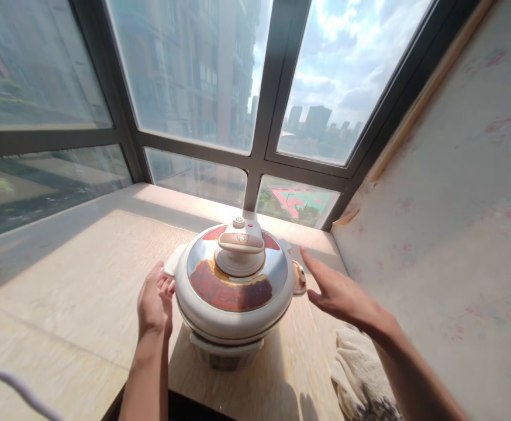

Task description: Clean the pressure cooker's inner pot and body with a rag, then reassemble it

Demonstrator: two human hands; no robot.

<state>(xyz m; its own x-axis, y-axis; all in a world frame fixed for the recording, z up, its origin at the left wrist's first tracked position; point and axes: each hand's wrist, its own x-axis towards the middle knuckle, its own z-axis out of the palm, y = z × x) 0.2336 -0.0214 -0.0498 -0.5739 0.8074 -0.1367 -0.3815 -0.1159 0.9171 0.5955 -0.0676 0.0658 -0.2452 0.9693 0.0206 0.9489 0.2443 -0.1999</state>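
Observation:
A rounded electric pressure cooker (233, 324) stands upright on the pale sill, its cream lid carrying a shiny silver top with brown-red patches. On top of the lid sits a knob-like handle (240, 242) with a valve and a small red dot. My left hand (154, 301) is at the cooker's left side handle (175, 261), fingers curled beneath its outer edge. Beside the right side handle (299, 278) is my right hand (337, 289), open with thumb and fingers apart, the fingertips close to the handle. Whether they touch it, I cannot tell.
Dark-framed windows (259, 146) rise behind the sill (84, 275). A wall with faint pink flowers (457, 234) bounds the right side. A crumpled cream cloth (358, 374) lies under my right forearm. At the lower left a white cable (19, 386) curves into view.

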